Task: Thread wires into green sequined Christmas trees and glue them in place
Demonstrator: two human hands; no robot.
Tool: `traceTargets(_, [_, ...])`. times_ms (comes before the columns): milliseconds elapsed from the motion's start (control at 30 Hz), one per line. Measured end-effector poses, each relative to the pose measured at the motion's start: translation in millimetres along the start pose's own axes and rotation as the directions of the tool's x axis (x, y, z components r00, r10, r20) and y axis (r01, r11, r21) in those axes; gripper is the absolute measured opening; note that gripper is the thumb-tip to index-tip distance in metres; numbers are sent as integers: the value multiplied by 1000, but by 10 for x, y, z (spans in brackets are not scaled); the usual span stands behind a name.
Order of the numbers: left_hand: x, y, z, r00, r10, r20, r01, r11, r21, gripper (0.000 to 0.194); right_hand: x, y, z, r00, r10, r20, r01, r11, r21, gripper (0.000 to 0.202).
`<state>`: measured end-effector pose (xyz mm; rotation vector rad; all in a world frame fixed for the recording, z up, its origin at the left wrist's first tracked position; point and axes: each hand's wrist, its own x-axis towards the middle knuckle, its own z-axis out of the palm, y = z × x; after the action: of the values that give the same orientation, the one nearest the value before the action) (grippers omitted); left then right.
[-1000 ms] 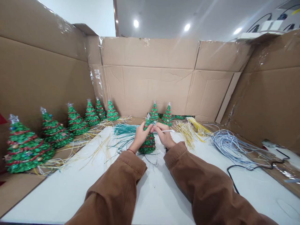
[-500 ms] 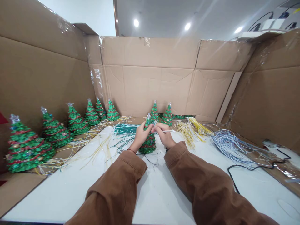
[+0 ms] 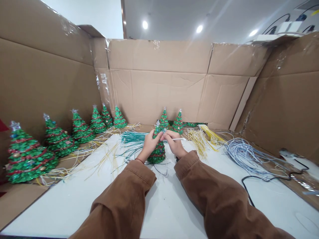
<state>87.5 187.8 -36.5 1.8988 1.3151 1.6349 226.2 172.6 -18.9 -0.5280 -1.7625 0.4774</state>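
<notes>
A small green tree with red garland (image 3: 157,155) stands upright on the white table (image 3: 159,205), its upper part partly behind my hands. My left hand (image 3: 151,143) is closed at the tree's upper right side, thumb and fingertips together on something too small to make out. Close beside it, my right hand (image 3: 174,141) is pinched, with a thin white stick (image 3: 179,139) sticking out to the right from its fingers. The fingertips of both hands nearly meet in front of the tree.
Similar trees (image 3: 30,156) line the left side, and two more (image 3: 177,122) stand at the back. Green wires (image 3: 133,136) lie behind my left hand; yellow wires (image 3: 198,139) and a blue-white coil (image 3: 240,154) lie right. A black cable (image 3: 245,186) crosses the right side. Cardboard walls (image 3: 159,93) surround the table.
</notes>
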Motion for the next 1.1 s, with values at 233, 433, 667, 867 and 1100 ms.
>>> traceTargets(233, [7,-7,8,1000,2,-8,-2,1000,6,32,-7,-12,2,1000,-1,-8,1,1000,1,30])
traceTargets(433, [4,3,7,1000,-2,-5,2,1000,1,31,-9,-10,1,1000,-6,-2,6,1000,4,30])
traceTargets(667, [1,-12,3,1000,1,-4,-1,1000,-8,33,-15,-16,4,1000,-1,-3,1,1000,4,29])
traceTargets(867, [5,-15,7,1000,3,-10,-3,1000,-7,31,-11,-15,1,1000,-1,0,1,1000,0,30])
traceTargets(1100, [11,-4,7,1000,-6,-10,6,1000,-3,31,-7,-14,2,1000,12,-1,-12,1000,-4,29])
